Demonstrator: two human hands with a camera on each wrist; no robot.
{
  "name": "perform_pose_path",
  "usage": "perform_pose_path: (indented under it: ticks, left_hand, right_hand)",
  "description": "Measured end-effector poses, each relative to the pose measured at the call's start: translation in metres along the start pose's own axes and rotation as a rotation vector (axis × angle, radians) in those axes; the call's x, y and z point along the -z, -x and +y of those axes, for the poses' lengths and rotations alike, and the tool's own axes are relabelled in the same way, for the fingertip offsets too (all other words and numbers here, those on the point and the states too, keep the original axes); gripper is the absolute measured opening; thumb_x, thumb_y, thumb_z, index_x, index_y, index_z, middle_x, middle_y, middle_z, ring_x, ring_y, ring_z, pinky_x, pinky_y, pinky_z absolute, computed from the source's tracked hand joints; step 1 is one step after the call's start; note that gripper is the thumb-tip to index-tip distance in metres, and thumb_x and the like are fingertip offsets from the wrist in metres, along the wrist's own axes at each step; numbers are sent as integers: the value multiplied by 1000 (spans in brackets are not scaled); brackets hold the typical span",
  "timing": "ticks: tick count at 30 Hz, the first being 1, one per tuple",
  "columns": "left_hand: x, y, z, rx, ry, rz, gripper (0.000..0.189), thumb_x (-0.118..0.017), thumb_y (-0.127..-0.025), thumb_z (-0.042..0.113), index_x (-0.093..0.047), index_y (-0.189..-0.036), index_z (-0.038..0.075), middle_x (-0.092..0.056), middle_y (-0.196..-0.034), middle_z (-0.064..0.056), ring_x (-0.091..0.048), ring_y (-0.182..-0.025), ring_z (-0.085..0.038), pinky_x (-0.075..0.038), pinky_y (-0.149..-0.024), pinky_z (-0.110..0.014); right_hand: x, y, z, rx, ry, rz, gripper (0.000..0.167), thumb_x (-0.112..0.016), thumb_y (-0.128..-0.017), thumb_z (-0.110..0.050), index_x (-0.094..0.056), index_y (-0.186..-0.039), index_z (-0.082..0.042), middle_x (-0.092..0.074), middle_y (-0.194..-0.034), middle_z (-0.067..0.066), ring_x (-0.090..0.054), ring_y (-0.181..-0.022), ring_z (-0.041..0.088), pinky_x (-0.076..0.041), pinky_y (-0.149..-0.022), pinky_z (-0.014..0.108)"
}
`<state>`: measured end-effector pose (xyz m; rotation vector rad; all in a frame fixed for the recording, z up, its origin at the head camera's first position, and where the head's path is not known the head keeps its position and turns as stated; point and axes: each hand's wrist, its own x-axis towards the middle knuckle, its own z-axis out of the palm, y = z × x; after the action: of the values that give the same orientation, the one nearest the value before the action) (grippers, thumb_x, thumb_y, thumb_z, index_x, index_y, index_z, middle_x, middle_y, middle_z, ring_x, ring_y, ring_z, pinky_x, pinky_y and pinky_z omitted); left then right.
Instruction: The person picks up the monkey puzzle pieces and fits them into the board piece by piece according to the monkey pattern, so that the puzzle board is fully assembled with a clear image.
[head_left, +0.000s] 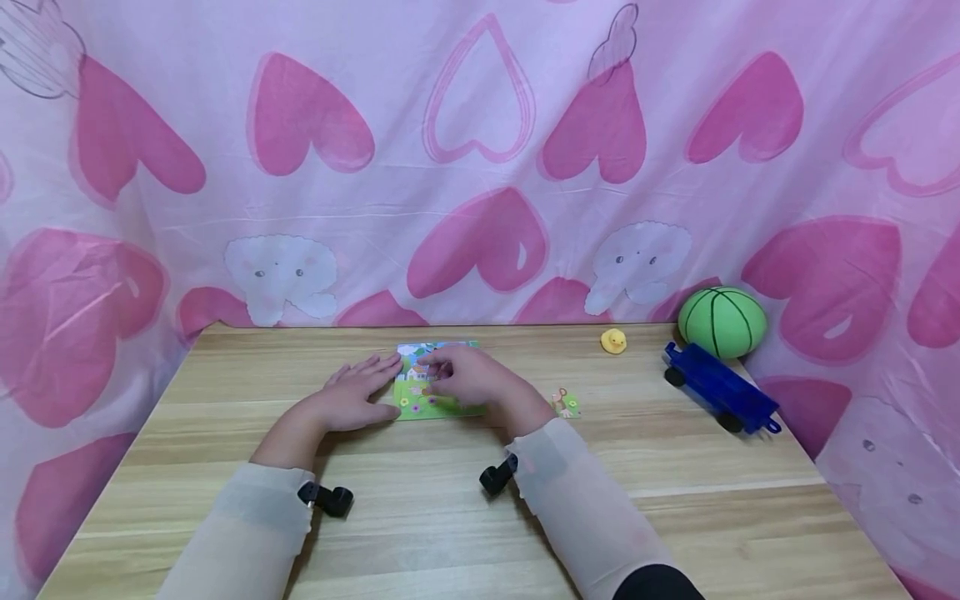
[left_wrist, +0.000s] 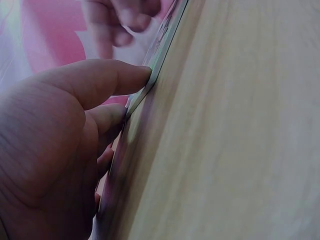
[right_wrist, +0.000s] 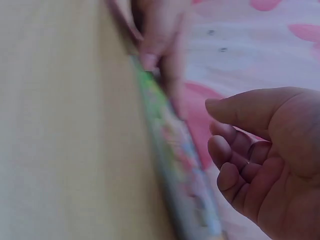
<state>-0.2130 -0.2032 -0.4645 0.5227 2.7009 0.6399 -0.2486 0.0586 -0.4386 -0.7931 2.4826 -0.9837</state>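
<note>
A flat, colourful picture board (head_left: 422, 407), like a child's jigsaw with green grass and flowers, lies on the wooden table. Its left edge meets the extended fingers and thumb of my left hand (head_left: 351, 398). In the left wrist view, that thumb and fingertip touch the corner of the thin board (left_wrist: 161, 59). Over the board's right half hovers my right hand (head_left: 474, 377), hiding part of the picture. The right wrist view shows its fingers (right_wrist: 227, 176) loosely bent, the thumb apart, with nothing between them. A small printed piece (head_left: 567, 403) lies right of the board, near the right wrist.
Toward the back right sit a small yellow rubber duck (head_left: 612, 341), a green ball (head_left: 722, 322) with black lines, and a blue toy wagon (head_left: 722, 387) with black wheels. A pink heart-patterned curtain (head_left: 390, 217) hangs behind the wooden table (head_left: 420, 517).
</note>
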Motion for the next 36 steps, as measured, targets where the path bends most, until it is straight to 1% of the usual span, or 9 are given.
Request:
perform_pose_path:
  ticks: [2,4,7,11,18,19,23,30,36]
  left_hand:
    - [0,0,0,1,0,1,89,-65,-97,55,-27,-171,26,-19,-182,2,-8,-170,-39,-1,-132,-74]
    - [0,-1,0,6,-2,1,89,-65,-97,55,-27,-171,26,-18,-182,3,-8,-170,-38,-2,-133,-74]
    - [-1,-2,0,7,-7,2,88,-66,-97,54,-26,-171,26,-17,-182,3,-8,-170,-38,-2,-133,-73]
    - [-1,-2,-1,12,-6,6,88,-66,-97,52,-26,-171,26,-16,-182,5,-7,-170,-36,-1,-134,-71]
    - [-2,-2,-3,12,-8,8,88,-65,-97,53,-26,-172,26,-16,-182,4,-7,-170,-38,-1,-133,-72]
    - [-2,-2,-3,10,-8,8,88,-65,-97,53,-26,-172,26,-16,-182,3,-7,-170,-38,-1,-133,-73]
    - [-2,0,-3,14,-3,5,88,-66,-98,53,-26,-172,26,-16,-182,4,-7,-170,-38,-1,-133,-72]
    - [-2,0,-1,15,3,6,88,-66,-97,52,-26,-172,26,-17,-182,4,-8,-170,-38,-1,-133,-73]
    - [-2,-1,-1,15,7,4,88,-66,-97,52,-26,-171,26,-17,-182,4,-7,-170,-38,-1,-133,-73]
  right_hand:
    - [10,6,0,-12,-42,29,50,-74,-101,-22,-64,-150,-18,-71,-116,-2,-66,-99,15,-61,-80,30]
    - [19,13,2,-12,-65,61,51,-74,-101,-21,-63,-151,-19,-71,-116,-3,-67,-99,18,-61,-82,32]
    - [30,25,12,-15,-49,93,48,-76,-100,-22,-66,-147,-19,-71,-113,-5,-66,-102,18,-59,-86,34]
    - [42,43,30,-62,-24,86,44,-76,-100,-26,-69,-144,-20,-70,-113,-6,-66,-104,17,-59,-89,33]
    - [60,77,67,-181,-71,82,44,-79,-98,-28,-70,-142,-24,-71,-115,-3,-63,-101,21,-60,-79,34]
    - [62,81,72,-192,-66,86,43,-80,-98,-28,-71,-140,-24,-71,-115,-3,-63,-103,20,-58,-81,32]
    - [68,97,88,-216,-105,74,41,-81,-97,-23,-72,-137,-20,-72,-116,0,-62,-103,23,-59,-79,33]
    - [71,108,101,-236,-73,59,37,-85,-92,-20,-76,-128,-22,-72,-112,0,-59,-102,23,-56,-85,33]
    - [70,108,105,-263,-50,9,45,-92,-85,-18,-76,-126,-30,-68,-116,-1,-55,-107,24,-51,-93,36]
